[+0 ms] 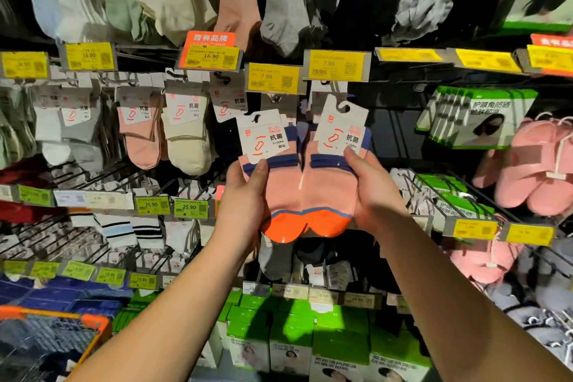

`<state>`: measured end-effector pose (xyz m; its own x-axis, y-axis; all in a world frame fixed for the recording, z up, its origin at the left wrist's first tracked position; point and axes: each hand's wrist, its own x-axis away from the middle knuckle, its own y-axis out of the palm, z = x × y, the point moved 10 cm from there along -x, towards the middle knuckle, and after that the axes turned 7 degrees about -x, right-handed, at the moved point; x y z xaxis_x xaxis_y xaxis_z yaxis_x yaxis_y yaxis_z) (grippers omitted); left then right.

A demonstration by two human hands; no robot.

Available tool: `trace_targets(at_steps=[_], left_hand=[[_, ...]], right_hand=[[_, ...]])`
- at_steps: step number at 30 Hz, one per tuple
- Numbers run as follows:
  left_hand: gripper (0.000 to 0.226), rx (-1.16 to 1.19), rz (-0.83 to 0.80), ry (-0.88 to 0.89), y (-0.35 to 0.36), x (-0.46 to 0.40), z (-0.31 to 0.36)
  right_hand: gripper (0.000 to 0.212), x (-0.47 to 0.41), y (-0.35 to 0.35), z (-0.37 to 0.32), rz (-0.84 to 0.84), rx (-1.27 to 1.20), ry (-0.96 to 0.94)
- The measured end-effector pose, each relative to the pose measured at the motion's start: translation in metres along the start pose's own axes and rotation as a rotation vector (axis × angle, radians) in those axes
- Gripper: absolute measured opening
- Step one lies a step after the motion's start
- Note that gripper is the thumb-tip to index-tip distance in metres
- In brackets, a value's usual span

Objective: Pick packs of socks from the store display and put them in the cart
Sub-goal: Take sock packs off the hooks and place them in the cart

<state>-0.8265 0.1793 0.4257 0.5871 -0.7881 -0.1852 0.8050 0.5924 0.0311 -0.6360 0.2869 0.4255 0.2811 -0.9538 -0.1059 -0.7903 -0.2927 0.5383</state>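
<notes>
Two sock packs [302, 183] upright, toes down

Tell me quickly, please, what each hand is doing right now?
Left hand: holding the left sock pack.
Right hand: holding the right sock pack.

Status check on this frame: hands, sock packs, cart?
Left hand grips one pink-and-orange ankle-sock pack with white card header; right hand grips a matching pack. Both off the hooks, side by side. Orange-rimmed wire cart lower left; path clear.
</notes>
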Motion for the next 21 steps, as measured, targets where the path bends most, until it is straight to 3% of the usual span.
trace_targets(at_steps=[4, 10, 15, 21], left_hand=[[0.032, 0.064, 0.027, 0.016, -0.006, -0.002, 0.007], [0.048, 0.063, -0.016, 0.053, 0.003, 0.001, 0.015], [0.055, 0.090, -0.028, 0.056, 0.007, 0.003, 0.019], [0.042, 0.105, -0.066, 0.025, 0.010, 0.005, 0.016]], right_hand=[[0.017, -0.017, -0.011, -0.023, 0.010, 0.158, -0.106], [0.009, -0.034, 0.000, -0.044, -0.009, 0.389, -0.176], [0.024, -0.046, 0.022, -0.050, -0.051, 0.413, -0.200], [0.017, -0.055, 0.028, -0.054, -0.032, 0.358, -0.198]])
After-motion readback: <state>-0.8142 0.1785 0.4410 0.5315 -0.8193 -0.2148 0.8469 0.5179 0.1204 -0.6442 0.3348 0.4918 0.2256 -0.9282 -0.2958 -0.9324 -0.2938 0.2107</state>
